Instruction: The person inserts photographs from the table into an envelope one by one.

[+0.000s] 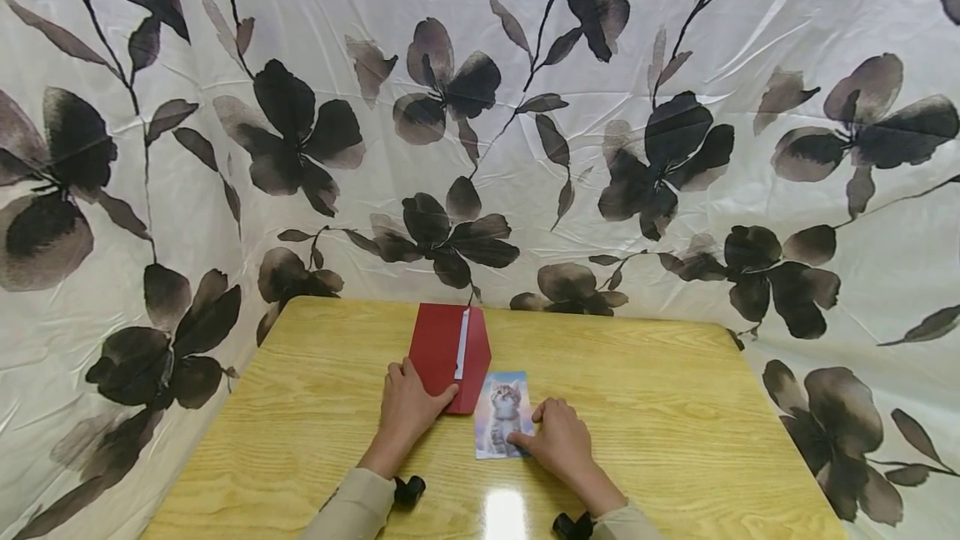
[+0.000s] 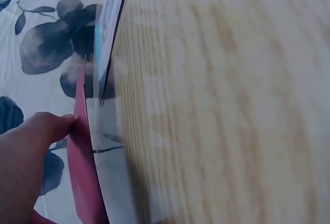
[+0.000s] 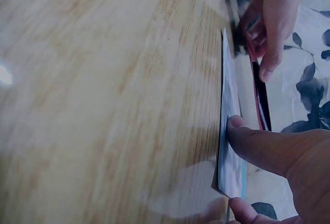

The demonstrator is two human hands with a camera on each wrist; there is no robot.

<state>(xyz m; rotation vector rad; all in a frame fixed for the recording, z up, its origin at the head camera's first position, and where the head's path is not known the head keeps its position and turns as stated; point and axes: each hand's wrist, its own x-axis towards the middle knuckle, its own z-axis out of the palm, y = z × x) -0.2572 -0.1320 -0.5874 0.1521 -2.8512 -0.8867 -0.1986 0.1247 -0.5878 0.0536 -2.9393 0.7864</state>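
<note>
A red envelope [image 1: 435,344] lies on the table with its pointed flap to the right. A narrow white strip [image 1: 462,344] shows along its opening. My left hand [image 1: 407,407] grips the envelope's near end, thumb on top; the left wrist view shows that thumb against the red paper [image 2: 85,167]. Just right of the envelope is a kitten picture card [image 1: 504,402], face up. My right hand [image 1: 562,438] pinches its lower right part. In the right wrist view the thumb presses on the card's face [image 3: 227,167], and a fingertip is at its edge.
A yellow wood-grain table [image 1: 660,407] carries the envelope and card. Behind it and along the sides hangs a white cloth [image 1: 322,48] with dark flowers. Black wrist mounts [image 1: 408,491] sit by both sleeves. Light glares on the table's near part.
</note>
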